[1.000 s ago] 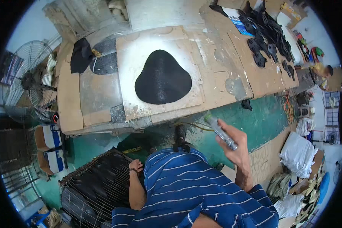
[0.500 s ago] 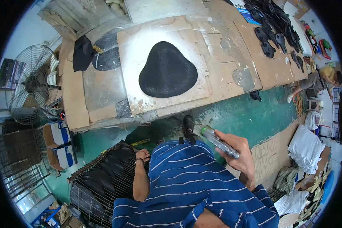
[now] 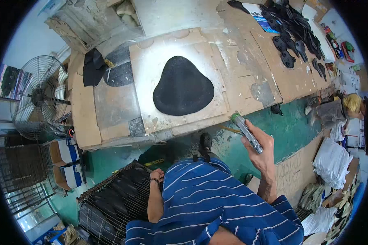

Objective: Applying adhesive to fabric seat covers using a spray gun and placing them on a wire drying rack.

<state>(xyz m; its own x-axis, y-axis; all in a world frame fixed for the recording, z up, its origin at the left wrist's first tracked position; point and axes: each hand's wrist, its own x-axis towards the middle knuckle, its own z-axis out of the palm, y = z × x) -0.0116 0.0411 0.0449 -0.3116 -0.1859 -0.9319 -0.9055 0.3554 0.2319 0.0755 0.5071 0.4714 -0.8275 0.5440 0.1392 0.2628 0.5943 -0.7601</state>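
Beside a cardboard-covered table point(image 3: 245, 96) bearing a black pad point(image 3: 183, 87), the right hand point(image 3: 261, 141) clamps a green-tipped tool point(image 3: 247, 133), which a loosened grip could drop floorward, while the left hand point(image 3: 157, 175), its grip unclear, hangs near a wire rack point(image 3: 110, 192).

head-worn fisheye, left of pair | looks down, forward | striped shirt point(image 3: 208, 192) nearest, hands point(image 3: 264, 148) midway, table point(image 3: 113, 101) beyond

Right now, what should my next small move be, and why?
Probably bring the right hand slightly forward and left, toward the black rounded panel. The hand grips a green-tipped tool near the worktable's front edge, its green end toward the table, while the panel lies untouched farther left.
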